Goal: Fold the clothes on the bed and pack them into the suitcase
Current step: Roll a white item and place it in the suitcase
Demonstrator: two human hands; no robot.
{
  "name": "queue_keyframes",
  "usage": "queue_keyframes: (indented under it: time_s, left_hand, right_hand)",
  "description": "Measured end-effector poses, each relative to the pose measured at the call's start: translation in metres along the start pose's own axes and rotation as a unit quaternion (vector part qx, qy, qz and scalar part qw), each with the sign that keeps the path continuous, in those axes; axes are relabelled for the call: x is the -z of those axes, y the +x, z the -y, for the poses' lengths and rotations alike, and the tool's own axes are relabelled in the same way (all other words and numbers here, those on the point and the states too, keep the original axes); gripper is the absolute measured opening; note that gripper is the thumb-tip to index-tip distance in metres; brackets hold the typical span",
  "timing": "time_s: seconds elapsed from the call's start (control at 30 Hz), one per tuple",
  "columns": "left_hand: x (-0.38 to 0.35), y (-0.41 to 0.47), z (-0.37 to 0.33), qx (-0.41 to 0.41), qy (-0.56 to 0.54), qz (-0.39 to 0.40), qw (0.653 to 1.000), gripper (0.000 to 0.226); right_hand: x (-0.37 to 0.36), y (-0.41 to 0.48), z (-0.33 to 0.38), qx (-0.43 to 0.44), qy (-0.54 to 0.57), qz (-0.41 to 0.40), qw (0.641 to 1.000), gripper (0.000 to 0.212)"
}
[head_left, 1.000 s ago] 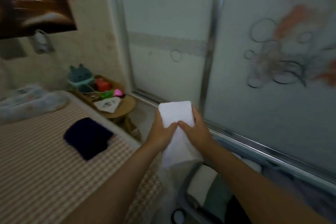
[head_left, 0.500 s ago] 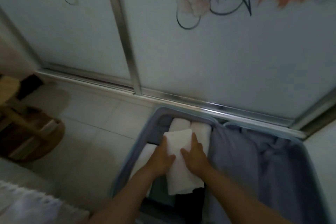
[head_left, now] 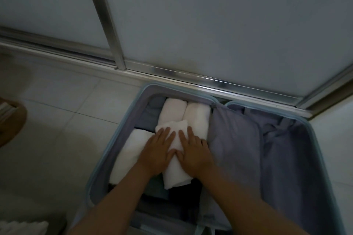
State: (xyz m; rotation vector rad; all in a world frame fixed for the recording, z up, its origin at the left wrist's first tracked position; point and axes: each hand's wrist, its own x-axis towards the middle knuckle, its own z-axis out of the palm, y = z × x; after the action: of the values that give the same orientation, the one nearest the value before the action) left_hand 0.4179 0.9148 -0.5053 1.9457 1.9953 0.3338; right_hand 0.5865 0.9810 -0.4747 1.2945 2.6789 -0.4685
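Pressing with left hand (head_left: 158,151) and right hand (head_left: 193,151), both flat, fingers straight, thumbs close together, on folded white cloth bundle (head_left: 176,176) in left half of open pale-blue hard-shell suitcase (head_left: 122,129), over dark clothes, touching other white rolled garments (head_left: 173,110)

I'm seeing the tiled floor (head_left: 57,120) spreading across the left of the frame; the open suitcase (head_left: 118,139) is lying on it at lower right.
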Motion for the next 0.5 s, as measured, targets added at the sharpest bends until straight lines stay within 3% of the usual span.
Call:
queue_keyframes:
  time_s: [0.07,0.17,0.23,0.3,0.5]
  left_hand:
    - [0.005,0.001,0.001,0.008,0.021,0.012,1.000,0.073]
    - [0.021,0.007,-0.014,0.016,0.043,0.015,0.999,0.076]
    - [0.035,0.015,-0.039,0.008,0.035,0.006,0.999,0.075]
    - [0.043,0.025,-0.074,-0.014,0.011,-0.011,1.000,0.075]
    - [0.025,0.050,-0.163,-0.133,0.020,-0.017,0.991,0.054]
  right_hand:
    - [0.014,-0.001,-0.007,0.016,0.030,-0.006,0.999,0.085]
    - [0.035,-0.013,-0.035,0.028,0.095,-0.149,0.984,0.051]
    - [0.045,-0.025,-0.065,0.002,0.109,-0.226,0.968,0.038]
    - [0.050,-0.039,-0.100,-0.048,0.114,-0.248,0.961,0.031]
    - [0.012,-0.083,-0.177,-0.260,0.152,-0.096,0.949,0.049]
